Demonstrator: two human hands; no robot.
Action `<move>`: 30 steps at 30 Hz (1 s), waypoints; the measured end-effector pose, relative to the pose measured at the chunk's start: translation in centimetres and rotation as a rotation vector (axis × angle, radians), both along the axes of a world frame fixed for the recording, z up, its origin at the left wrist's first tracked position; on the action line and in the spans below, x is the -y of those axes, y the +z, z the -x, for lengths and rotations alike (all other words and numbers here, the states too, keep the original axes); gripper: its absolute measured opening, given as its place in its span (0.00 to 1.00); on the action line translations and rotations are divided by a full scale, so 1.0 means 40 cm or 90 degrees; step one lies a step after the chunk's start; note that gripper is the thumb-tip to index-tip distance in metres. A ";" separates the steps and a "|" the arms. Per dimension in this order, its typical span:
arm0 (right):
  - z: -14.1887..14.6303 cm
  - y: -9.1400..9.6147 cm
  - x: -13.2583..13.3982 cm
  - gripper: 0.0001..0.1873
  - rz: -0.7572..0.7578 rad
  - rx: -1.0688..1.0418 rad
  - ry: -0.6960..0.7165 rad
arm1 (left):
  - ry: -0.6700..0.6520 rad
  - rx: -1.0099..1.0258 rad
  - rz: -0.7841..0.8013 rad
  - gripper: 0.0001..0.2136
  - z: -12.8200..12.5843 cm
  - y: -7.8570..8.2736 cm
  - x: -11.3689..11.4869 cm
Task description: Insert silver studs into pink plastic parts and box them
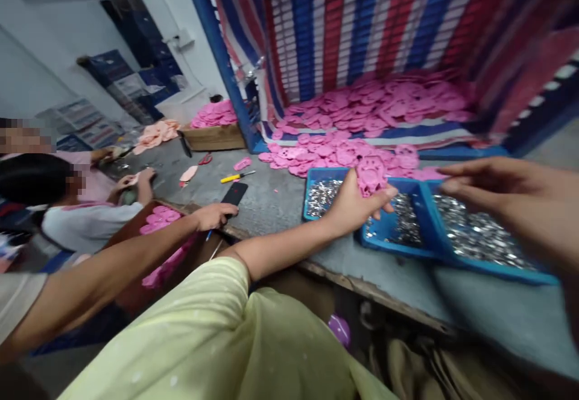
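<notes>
My left hand (355, 204) reaches over the blue trays and is closed on a flat pink shaped piece (371, 175), held up by thumb and fingers. My right hand (484, 180) hovers over the right blue tray (493, 267), its fingertips pressed together in a pinch. What they hold, if anything, is too small and blurred to make out. Both blue trays (389, 231) are filled with small shiny metal parts (474, 234). Just beyond my left hand a heap of the same pink pieces (335, 152) lies on the grey table.
A larger heap of pink pieces (384, 101) lies on striped red, white and blue sheeting behind. A co-worker's hand (212, 214) rests by a black phone (234, 193). A yellow cutter (235, 177), cardboard boxes of pink pieces (212, 128) and other seated people are at the left.
</notes>
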State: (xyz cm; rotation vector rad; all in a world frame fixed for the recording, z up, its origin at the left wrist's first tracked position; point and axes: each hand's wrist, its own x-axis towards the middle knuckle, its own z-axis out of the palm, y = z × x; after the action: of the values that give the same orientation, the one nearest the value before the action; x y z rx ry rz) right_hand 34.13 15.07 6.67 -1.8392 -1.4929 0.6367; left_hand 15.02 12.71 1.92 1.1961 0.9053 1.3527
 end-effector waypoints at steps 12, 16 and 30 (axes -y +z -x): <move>0.050 -0.046 -0.038 0.09 -0.082 -0.273 0.154 | -0.110 0.093 0.062 0.27 -0.039 0.015 -0.110; 0.065 -0.058 -0.044 0.11 -0.101 -0.394 0.142 | -0.123 0.085 0.063 0.25 -0.038 0.022 -0.138; 0.094 -0.075 -0.026 0.26 -0.137 -0.477 0.116 | -0.039 0.042 0.024 0.21 -0.061 0.029 -0.154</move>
State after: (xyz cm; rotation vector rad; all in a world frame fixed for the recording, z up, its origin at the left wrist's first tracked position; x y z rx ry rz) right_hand 30.37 16.11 3.67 -1.1129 -1.1556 1.0601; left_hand 17.47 18.88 3.10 1.1356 0.8381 1.3128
